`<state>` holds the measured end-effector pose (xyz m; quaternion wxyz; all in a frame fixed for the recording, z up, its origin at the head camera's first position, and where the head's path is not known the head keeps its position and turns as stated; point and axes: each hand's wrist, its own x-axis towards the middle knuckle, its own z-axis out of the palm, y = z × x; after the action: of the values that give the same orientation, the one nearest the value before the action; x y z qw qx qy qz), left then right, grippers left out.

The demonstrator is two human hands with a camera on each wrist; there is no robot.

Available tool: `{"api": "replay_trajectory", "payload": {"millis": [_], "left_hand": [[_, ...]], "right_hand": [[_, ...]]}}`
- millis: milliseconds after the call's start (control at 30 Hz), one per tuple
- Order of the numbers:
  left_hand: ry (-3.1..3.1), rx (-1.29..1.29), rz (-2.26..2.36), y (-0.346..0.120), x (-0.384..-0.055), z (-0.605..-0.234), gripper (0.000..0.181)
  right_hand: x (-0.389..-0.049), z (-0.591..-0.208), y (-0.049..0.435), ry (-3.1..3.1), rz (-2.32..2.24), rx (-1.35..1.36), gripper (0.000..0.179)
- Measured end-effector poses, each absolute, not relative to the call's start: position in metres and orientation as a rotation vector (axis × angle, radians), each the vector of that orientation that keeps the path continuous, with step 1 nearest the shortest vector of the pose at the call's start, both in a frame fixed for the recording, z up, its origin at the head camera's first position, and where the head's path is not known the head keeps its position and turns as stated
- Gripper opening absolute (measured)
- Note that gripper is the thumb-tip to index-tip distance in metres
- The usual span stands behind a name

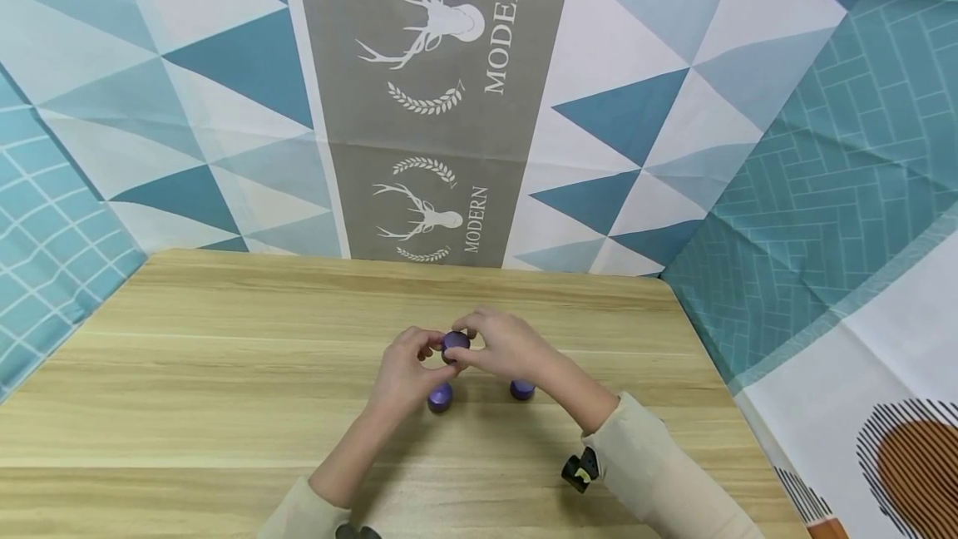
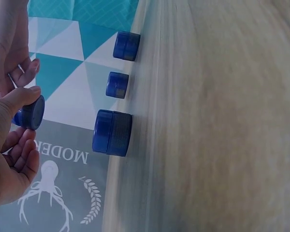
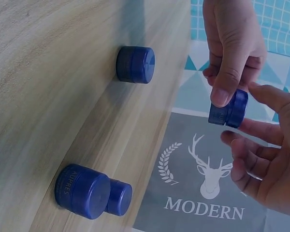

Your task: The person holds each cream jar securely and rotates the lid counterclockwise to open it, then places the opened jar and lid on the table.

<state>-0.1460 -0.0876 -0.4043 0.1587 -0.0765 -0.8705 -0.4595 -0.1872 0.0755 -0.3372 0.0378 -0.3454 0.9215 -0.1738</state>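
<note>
Between my hands is a small, dark blue-purple cream jar (image 1: 455,345), raised above the table in both wrist views. My left hand (image 1: 404,373) pinches its body, the thumb lying along the side in the right wrist view. From the other side, my right hand (image 1: 509,345) holds the lid end (image 3: 239,109) between thumb and fingers. Beneath the hands a similar jar (image 1: 440,397) stands on the table, and another (image 1: 522,389) sits below the right forearm. The left wrist view also shows a smaller jar (image 2: 117,85); in the head view it is hidden.
The wooden table (image 1: 224,406) extends around the hands, its far edge meeting a patterned cloth backdrop (image 1: 419,131). More patterned cloth hangs at the left and right sides. A black wrist camera (image 1: 580,470) sits at the right sleeve, over the table.
</note>
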Motion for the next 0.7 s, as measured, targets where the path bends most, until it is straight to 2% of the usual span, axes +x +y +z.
{"api": "replay_trajectory", "payload": {"millis": [133,267,500,700], "left_hand": [[-2.484,-0.216,-1.305,-0.0874,-0.1456,-0.4041,0.030],[-2.486,-0.216,-1.293,-0.0873,-0.1464,-0.4044,0.031],[-2.499,-0.220,-1.297,-0.0875,-0.1450,-0.4038,0.031],[-2.504,-0.224,-1.298,-0.0872,-0.1447,-0.4026,0.030]], "right_hand": [[-0.1868,-0.3368,0.0748,2.818,-0.497,-1.121,0.039],[-0.1855,-0.3357,0.0752,2.787,-0.490,-1.155,0.040],[-0.1838,-0.3345,0.0759,2.805,-0.523,-1.060,0.049],[-0.1842,-0.3354,0.0753,2.816,-0.523,-1.060,0.043]]}}
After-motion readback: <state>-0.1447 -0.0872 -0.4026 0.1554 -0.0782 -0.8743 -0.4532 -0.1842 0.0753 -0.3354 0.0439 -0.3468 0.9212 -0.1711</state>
